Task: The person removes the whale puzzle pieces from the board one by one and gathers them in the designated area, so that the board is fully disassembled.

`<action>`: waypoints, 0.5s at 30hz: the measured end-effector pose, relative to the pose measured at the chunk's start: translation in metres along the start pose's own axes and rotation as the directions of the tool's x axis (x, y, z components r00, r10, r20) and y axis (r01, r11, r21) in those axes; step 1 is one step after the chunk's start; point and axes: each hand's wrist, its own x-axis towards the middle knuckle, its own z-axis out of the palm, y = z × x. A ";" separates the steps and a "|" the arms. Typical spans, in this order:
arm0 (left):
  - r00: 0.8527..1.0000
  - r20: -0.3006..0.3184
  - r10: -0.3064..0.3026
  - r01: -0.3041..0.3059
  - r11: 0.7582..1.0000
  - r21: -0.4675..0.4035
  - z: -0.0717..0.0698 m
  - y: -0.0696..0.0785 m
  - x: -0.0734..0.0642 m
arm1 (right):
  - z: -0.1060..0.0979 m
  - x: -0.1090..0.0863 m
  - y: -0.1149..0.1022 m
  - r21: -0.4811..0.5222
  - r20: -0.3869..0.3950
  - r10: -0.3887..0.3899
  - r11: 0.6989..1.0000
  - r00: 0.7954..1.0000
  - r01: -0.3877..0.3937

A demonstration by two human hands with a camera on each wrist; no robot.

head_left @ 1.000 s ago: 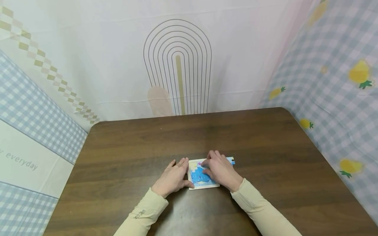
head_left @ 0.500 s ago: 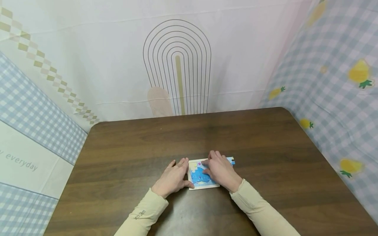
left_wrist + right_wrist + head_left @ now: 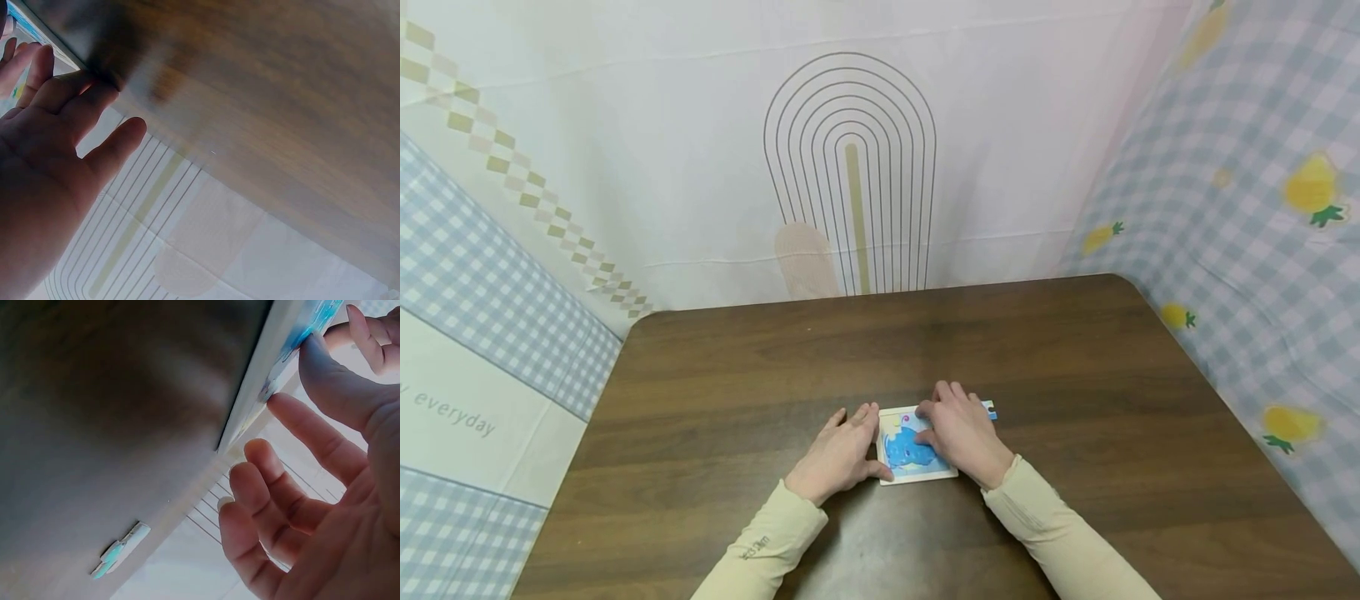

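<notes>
A small jigsaw puzzle in a white frame [image 3: 917,478] lies on the table, its picture a blue cartoon animal [image 3: 904,447]. My left hand [image 3: 838,454] rests along the frame's left side, fingers extended and thumb at the near left corner. Over the right part of the puzzle is my right hand [image 3: 964,433]. In the right wrist view its thumb and index fingertip touch the puzzle surface [image 3: 294,347], set apart from each other; the other fingers are bent loosely off the board. That hand hides much of the puzzle's right side.
A loose puzzle piece [image 3: 990,409] lies on the table just beyond the right hand; the right wrist view shows loose pieces [image 3: 122,550] apart from the frame. The brown wooden table [image 3: 737,375] meets a white patterned cloth [image 3: 700,167] at its far edge.
My right index fingertip has drawn back very slightly across the puzzle. The left hand and the frame stay in place.
</notes>
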 end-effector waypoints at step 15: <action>0.999 -0.032 0.025 -0.025 1.000 0.000 0.001 -0.001 0.000 | 0.001 0.002 -0.003 0.016 0.005 -0.083 0.996 0.997 0.082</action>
